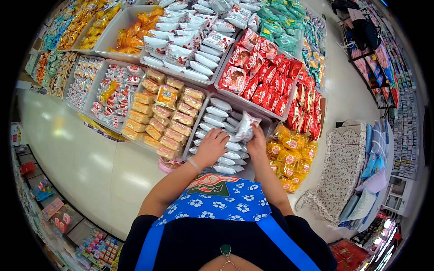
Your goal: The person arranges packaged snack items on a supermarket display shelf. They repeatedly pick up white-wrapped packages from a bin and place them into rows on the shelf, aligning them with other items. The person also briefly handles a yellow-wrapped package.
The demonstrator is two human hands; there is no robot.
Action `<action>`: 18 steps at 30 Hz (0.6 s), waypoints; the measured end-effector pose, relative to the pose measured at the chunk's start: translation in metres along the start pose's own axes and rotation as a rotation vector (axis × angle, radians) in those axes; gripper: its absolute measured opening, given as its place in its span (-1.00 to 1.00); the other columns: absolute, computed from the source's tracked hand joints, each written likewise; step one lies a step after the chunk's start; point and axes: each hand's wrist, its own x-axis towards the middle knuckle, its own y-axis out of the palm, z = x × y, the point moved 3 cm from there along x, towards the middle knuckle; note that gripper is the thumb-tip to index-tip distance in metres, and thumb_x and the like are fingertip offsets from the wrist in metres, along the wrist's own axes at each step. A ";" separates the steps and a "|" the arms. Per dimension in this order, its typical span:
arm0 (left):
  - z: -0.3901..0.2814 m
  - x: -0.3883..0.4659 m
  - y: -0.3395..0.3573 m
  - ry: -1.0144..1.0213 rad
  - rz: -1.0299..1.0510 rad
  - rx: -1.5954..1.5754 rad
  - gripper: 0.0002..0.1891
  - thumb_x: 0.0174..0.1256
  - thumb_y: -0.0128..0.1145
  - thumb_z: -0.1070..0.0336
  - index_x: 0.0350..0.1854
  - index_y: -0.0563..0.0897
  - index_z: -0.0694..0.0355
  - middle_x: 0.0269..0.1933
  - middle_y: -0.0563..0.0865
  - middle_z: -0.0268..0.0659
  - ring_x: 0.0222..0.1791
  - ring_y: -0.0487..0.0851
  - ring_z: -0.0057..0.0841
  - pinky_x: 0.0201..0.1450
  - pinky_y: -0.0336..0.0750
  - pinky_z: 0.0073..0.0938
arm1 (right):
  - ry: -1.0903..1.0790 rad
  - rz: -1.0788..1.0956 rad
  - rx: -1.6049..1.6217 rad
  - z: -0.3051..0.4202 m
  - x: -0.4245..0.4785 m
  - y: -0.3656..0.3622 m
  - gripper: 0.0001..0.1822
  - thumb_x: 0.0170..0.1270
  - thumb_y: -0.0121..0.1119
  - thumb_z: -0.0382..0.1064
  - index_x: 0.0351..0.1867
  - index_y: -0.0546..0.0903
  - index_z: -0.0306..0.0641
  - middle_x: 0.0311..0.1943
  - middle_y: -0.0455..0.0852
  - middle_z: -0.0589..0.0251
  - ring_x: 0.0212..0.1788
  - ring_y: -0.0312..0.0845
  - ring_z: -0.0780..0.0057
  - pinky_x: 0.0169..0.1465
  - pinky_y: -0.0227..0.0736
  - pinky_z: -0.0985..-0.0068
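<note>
My right hand (257, 140) holds a white snack packet (248, 126) with pink print, raised and tilted over a clear plastic bin (250, 169). Rows of white packets (217, 118) stand on edge in that bin. Across the tops of these rows lies my left hand (212, 146), fingers spread and touching the packets. Its palm side is hidden, and no packet shows in its grasp.
Left of the bin is a tub of wrapped cakes (176, 127). Red packets (271, 81) fill a raised tub beyond, and yellow round packets (290, 155) sit at the right. A cloth-covered stand (342, 162) with folded textiles is further right.
</note>
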 end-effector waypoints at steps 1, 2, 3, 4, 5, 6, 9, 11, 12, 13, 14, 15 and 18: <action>0.000 -0.001 0.000 0.002 -0.006 -0.004 -0.40 0.12 0.42 0.12 0.23 0.59 0.22 0.26 0.55 -0.23 0.40 0.40 -0.19 0.50 0.28 -0.08 | 0.023 -0.008 0.076 -0.007 -0.006 0.004 -0.61 0.36 0.26 -0.45 0.20 0.56 -0.36 0.09 0.72 0.18 0.12 0.63 0.37 0.20 0.55 0.35; 0.000 0.000 0.001 0.005 -0.012 -0.009 -0.40 0.12 0.42 0.12 0.23 0.59 0.22 0.26 0.55 -0.23 0.39 0.40 -0.19 0.49 0.28 -0.08 | 0.060 -0.171 -0.001 -0.011 -0.013 0.002 -0.53 0.36 0.25 -0.45 0.29 0.49 -0.39 0.13 0.69 0.09 0.16 0.60 0.32 0.28 0.49 0.31; 0.001 -0.001 0.000 0.005 -0.017 -0.009 -0.40 0.12 0.42 0.12 0.23 0.59 0.22 0.25 0.56 -0.23 0.39 0.40 -0.19 0.49 0.28 -0.08 | -0.010 -0.247 -0.243 -0.008 -0.020 0.004 -0.53 0.37 0.22 -0.47 0.30 0.48 -0.41 0.14 0.69 0.08 0.17 0.60 0.30 0.28 0.49 0.29; 0.001 0.000 -0.002 0.009 -0.017 -0.013 -0.41 0.13 0.41 0.13 0.22 0.59 0.22 0.25 0.56 -0.22 0.38 0.41 -0.19 0.49 0.27 -0.09 | -0.085 -0.322 -0.481 -0.003 -0.026 0.008 -0.53 0.38 0.19 -0.48 0.31 0.47 -0.42 0.14 0.68 0.08 0.17 0.60 0.29 0.29 0.48 0.28; 0.002 -0.001 -0.002 0.010 -0.016 -0.010 -0.41 0.13 0.41 0.13 0.22 0.60 0.22 0.24 0.57 -0.23 0.38 0.41 -0.20 0.49 0.27 -0.09 | -0.161 -0.396 -0.719 0.003 -0.033 0.011 -0.53 0.39 0.15 -0.50 0.32 0.46 -0.44 0.14 0.68 0.07 0.17 0.60 0.28 0.30 0.47 0.27; 0.002 -0.002 -0.002 0.007 -0.018 -0.007 -0.42 0.13 0.41 0.13 0.22 0.60 0.22 0.24 0.57 -0.23 0.38 0.41 -0.20 0.49 0.27 -0.09 | -0.348 -0.326 -0.837 0.014 -0.043 0.022 -0.50 0.28 0.13 -0.58 0.29 0.52 -0.38 0.20 0.65 0.02 0.20 0.59 0.12 0.31 0.45 0.20; 0.004 -0.004 -0.001 -0.003 -0.035 -0.004 -0.42 0.13 0.41 0.13 0.22 0.60 0.22 0.24 0.57 -0.23 0.37 0.42 -0.20 0.49 0.27 -0.10 | -0.734 0.222 -1.358 0.069 -0.065 0.083 -0.42 0.11 0.14 -0.61 0.25 0.59 -0.30 0.25 0.61 -0.01 0.20 0.56 -0.06 0.30 0.44 0.16; 0.003 -0.003 -0.001 0.010 -0.040 -0.006 -0.42 0.13 0.41 0.13 0.21 0.61 0.23 0.23 0.58 -0.23 0.37 0.42 -0.20 0.49 0.27 -0.10 | -0.915 0.543 -1.686 0.079 -0.056 0.103 -0.46 0.13 0.14 -0.46 0.20 0.67 -0.05 0.31 0.56 0.06 0.19 0.55 -0.02 0.21 0.49 0.19; 0.003 -0.002 -0.002 0.015 -0.043 -0.006 -0.43 0.13 0.40 0.12 0.20 0.61 0.23 0.22 0.58 -0.23 0.36 0.43 -0.20 0.49 0.27 -0.10 | -0.976 0.639 -1.886 0.084 -0.058 0.117 -0.49 0.17 0.13 -0.41 0.19 0.68 0.01 0.32 0.55 0.08 0.19 0.55 0.05 0.19 0.50 0.21; 0.003 -0.002 -0.002 0.019 -0.046 -0.007 -0.43 0.13 0.40 0.12 0.20 0.62 0.23 0.21 0.58 -0.23 0.36 0.43 -0.20 0.49 0.26 -0.10 | -1.034 0.739 -2.086 0.086 -0.057 0.125 -0.52 0.21 0.13 -0.35 0.18 0.70 0.06 0.33 0.55 0.11 0.19 0.56 0.11 0.16 0.51 0.23; 0.003 -0.002 -0.001 0.021 -0.043 -0.016 -0.44 0.14 0.40 0.12 0.19 0.62 0.23 0.21 0.58 -0.23 0.36 0.43 -0.21 0.49 0.26 -0.10 | -1.041 0.756 -2.168 0.081 -0.047 0.122 -0.63 0.24 0.12 -0.25 0.06 0.73 0.14 0.36 0.52 0.16 0.21 0.54 0.22 0.10 0.52 0.27; 0.005 -0.002 0.000 0.017 -0.044 -0.022 -0.44 0.14 0.39 0.12 0.19 0.62 0.22 0.21 0.58 -0.22 0.36 0.43 -0.21 0.50 0.26 -0.10 | -1.042 0.793 -2.209 0.078 -0.041 0.121 -0.67 0.23 0.12 -0.25 0.01 0.73 0.09 0.34 0.54 0.17 0.21 0.54 0.22 0.11 0.51 0.27; 0.007 -0.004 0.003 0.016 -0.039 -0.025 -0.47 0.17 0.38 0.13 0.18 0.62 0.21 0.22 0.59 -0.22 0.37 0.43 -0.22 0.51 0.26 -0.11 | -1.082 0.885 -2.289 0.079 -0.030 0.116 -0.75 0.18 0.18 -0.26 -0.10 0.71 -0.04 0.26 0.59 0.20 0.20 0.54 0.22 0.14 0.50 0.25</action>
